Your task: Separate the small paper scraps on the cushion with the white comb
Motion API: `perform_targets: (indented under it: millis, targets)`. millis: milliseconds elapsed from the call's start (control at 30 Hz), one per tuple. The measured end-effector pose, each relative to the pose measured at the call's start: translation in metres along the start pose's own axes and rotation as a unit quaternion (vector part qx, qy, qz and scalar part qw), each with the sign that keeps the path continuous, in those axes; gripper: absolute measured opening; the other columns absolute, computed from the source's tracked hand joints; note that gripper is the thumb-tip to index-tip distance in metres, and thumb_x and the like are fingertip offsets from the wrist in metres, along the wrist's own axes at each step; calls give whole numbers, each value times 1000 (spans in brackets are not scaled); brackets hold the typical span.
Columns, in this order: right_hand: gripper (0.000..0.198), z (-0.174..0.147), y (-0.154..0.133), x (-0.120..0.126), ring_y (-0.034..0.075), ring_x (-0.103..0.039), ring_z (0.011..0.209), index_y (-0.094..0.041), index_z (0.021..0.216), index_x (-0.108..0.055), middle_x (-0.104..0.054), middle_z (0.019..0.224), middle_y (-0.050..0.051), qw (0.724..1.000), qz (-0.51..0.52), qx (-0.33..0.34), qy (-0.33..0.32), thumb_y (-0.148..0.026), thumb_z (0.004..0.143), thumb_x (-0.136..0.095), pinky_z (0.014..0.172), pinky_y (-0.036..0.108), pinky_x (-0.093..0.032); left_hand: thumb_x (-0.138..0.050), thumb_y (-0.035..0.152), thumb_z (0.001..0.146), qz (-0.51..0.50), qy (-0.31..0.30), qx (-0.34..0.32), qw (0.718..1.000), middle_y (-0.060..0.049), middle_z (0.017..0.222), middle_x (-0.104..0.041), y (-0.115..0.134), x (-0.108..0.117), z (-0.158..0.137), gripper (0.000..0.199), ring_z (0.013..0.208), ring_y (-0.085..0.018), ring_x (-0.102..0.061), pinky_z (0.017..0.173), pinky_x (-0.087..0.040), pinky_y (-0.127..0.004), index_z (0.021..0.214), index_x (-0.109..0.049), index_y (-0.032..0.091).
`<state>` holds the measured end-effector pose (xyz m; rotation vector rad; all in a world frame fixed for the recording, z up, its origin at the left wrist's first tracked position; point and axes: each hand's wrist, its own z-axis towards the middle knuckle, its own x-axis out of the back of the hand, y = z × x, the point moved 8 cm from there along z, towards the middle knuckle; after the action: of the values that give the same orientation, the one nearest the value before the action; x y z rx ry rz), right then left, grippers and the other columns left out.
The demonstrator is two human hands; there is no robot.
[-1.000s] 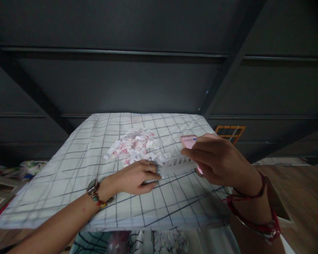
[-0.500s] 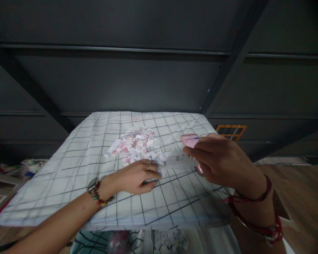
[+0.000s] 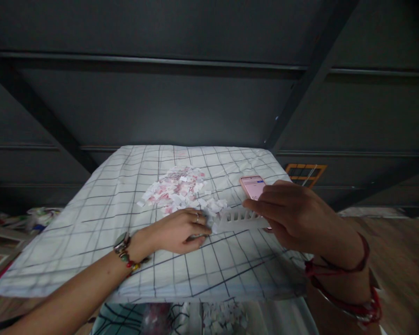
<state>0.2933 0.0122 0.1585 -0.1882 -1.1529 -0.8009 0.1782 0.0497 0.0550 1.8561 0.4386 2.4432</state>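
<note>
A white, translucent plastic strip with a row of slots is pinched in the fingers of my right hand. It reaches leftward just above the tablecloth, its left end near my left hand. That hand lies palm down on the near side of a heap of small paper scraps, white with pink marks. Its fingers are bent and the thumb is a little apart; the fingertips are partly hidden among loose white scraps.
A pink phone with a lit screen lies on the checked tablecloth, partly behind my right hand. Below the table's front edge, a container holds more small scraps. A dark panelled wall stands behind the table.
My right hand and the slotted strip have moved slightly down and right, and the strip's slots show more clearly. My left hand has hardly moved.
</note>
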Motion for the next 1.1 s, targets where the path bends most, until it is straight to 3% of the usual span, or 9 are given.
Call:
perform_targets:
  millis: [200, 467, 667, 967, 1100]
  targets:
    - [34, 1, 1, 1, 17, -56, 66, -15, 94, -64, -64, 70, 5, 1000, -8, 8, 0, -3, 73, -42, 70, 35, -47, -41, 23, 89, 57, 12, -13, 998, -7, 81, -66, 1, -1, -2, 28, 79, -19, -58, 79, -50, -33, 103, -63, 14]
    - [32, 0, 1, 0, 17, -56, 66, -13, 93, -66, -64, 69, 6, 1000, -10, -7, 5, -2, 75, -41, 68, 33, -48, -40, 22, 89, 74, 5, -21, 997, -5, 74, -64, 4, 0, -1, 26, 72, -18, -56, 71, -49, -31, 93, -64, 16]
    - [32, -2, 4, -1, 14, -55, 63, -11, 94, -64, -64, 66, 4, 1000, 6, -16, 2, 0, 75, -41, 63, 29, -44, -37, 22, 90, 108, -5, -29, 994, -4, 64, -60, 9, 3, -2, 28, 65, -16, -54, 67, -46, -30, 75, -61, 18]
    - [29, -8, 20, 8, 13, -47, 56, -17, 91, -63, -56, 62, 1, 997, 21, -68, 4, -4, 77, -41, 54, 28, -37, -37, 22, 91, 95, 98, -36, 990, -3, 63, -59, 7, 23, -5, 28, 62, -14, -53, 61, -46, -27, 76, -60, 16]
    - [32, -3, 15, 8, 13, -48, 61, -17, 94, -63, -60, 69, 2, 998, 0, -59, 22, -2, 75, -41, 59, 28, -39, -35, 22, 92, 100, 125, 25, 987, -2, 64, -59, -10, 33, -10, 31, 60, -12, -54, 57, -44, -25, 76, -61, 16]
